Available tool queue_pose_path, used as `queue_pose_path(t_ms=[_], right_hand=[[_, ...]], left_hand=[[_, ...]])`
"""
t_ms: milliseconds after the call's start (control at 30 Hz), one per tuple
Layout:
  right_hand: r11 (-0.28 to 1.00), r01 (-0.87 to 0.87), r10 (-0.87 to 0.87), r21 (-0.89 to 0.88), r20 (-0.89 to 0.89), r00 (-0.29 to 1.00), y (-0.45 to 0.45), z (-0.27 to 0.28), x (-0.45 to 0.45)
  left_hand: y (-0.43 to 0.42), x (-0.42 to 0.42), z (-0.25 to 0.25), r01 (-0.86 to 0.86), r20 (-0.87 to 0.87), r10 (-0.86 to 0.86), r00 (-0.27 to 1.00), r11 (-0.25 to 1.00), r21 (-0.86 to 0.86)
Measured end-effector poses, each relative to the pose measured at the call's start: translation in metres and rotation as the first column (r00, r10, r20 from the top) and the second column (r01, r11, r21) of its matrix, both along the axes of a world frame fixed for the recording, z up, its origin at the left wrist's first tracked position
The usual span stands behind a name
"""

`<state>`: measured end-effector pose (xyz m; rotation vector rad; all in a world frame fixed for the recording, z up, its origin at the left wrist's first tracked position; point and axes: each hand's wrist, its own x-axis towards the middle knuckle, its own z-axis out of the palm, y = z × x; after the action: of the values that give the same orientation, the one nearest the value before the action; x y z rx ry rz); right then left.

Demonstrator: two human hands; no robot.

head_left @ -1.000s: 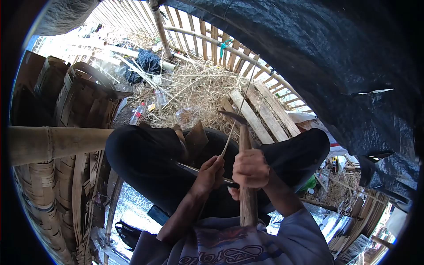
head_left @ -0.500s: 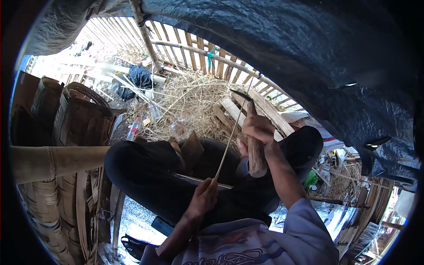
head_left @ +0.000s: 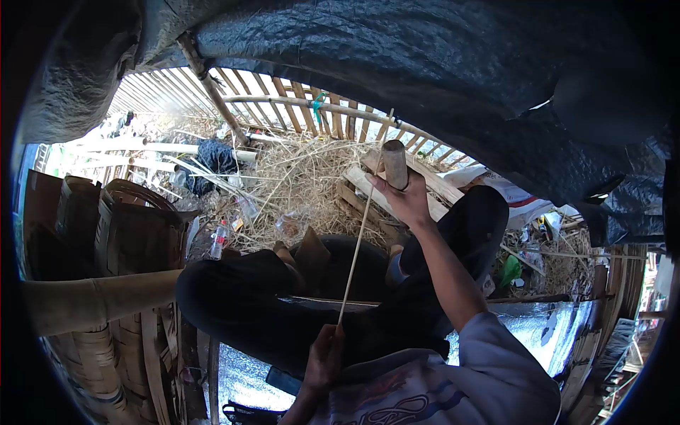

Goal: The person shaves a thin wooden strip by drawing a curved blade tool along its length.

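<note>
My left hand is closed around the lower end of a thin pale strip, which slants up and away from me. Farther out, my right hand grips the wooden handle of a curved-blade tool. The handle's butt points toward me, and the blade is hidden behind the hand. The strip runs just left of the handle, close to my right thumb; whether they touch is hard to tell.
Dry straw and wooden planks lie ahead, before a bamboo fence. A thick bamboo pole reaches in from the left, beside woven panels. Dark sheeting hangs overhead.
My right hand has moved up and away along the strip with the tool, whose handle has tipped so its butt faces me. My left hand appears lower, still holding the strip. The view has shifted.
</note>
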<state>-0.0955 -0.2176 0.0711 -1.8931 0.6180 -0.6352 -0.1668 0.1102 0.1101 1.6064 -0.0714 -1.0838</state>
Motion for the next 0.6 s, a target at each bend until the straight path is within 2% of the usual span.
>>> queue_pose_path(t_ms=[33, 133, 167, 233, 333, 433, 500, 533, 600], right_hand=[[1.000, 0.011, -0.011, 0.001, 0.009, 1.000, 0.001, -0.006, 0.004], [0.970, -0.011, -0.015, 0.241, 0.107, 0.994, 0.003, -0.016, 0.007], [0.969, -0.010, -0.019, 0.246, 0.112, 0.993, 0.003, -0.016, 0.006], [0.889, -0.035, -0.011, 0.457, 0.097, 0.995, 0.001, -0.012, 0.006], [0.887, -0.073, -0.016, 0.456, 0.187, 0.982, 0.004, -0.014, 0.009], [0.886, -0.089, 0.006, 0.454, 0.180, 0.984, 0.010, -0.017, 0.008], [0.877, -0.131, 0.051, 0.463, 0.182, 0.982, 0.017, -0.017, 0.005], [0.868, -0.171, 0.094, 0.467, 0.184, 0.978, 0.021, -0.016, 0.004], [0.857, -0.240, 0.169, 0.456, 0.192, 0.967, 0.030, -0.010, 0.001]], left_hand=[[-0.001, 0.000, 0.001, 0.011, 0.009, -0.011, 1.000, 1.000, 0.001], [-0.002, -0.002, 0.004, 0.034, 0.076, -0.033, 0.997, 0.999, -0.009], [-0.001, -0.003, 0.001, 0.040, 0.117, -0.041, 0.992, 0.999, 0.014], [-0.002, -0.003, -0.001, 0.038, 0.158, -0.044, 0.986, 0.998, 0.042], [-0.008, 0.002, -0.002, 0.043, 0.124, -0.042, 0.991, 0.999, -0.005], [-0.026, 0.011, -0.003, 0.069, 0.089, -0.069, 0.994, 0.998, -0.006], [-0.045, 0.017, -0.001, -0.072, -0.013, 0.071, 0.997, 0.985, -0.156], [-0.051, 0.023, -0.002, -0.080, -0.010, 0.079, 0.997, 0.985, -0.154], [-0.063, 0.034, -0.010, -0.161, -0.128, 0.137, 0.982, 0.966, -0.201]])
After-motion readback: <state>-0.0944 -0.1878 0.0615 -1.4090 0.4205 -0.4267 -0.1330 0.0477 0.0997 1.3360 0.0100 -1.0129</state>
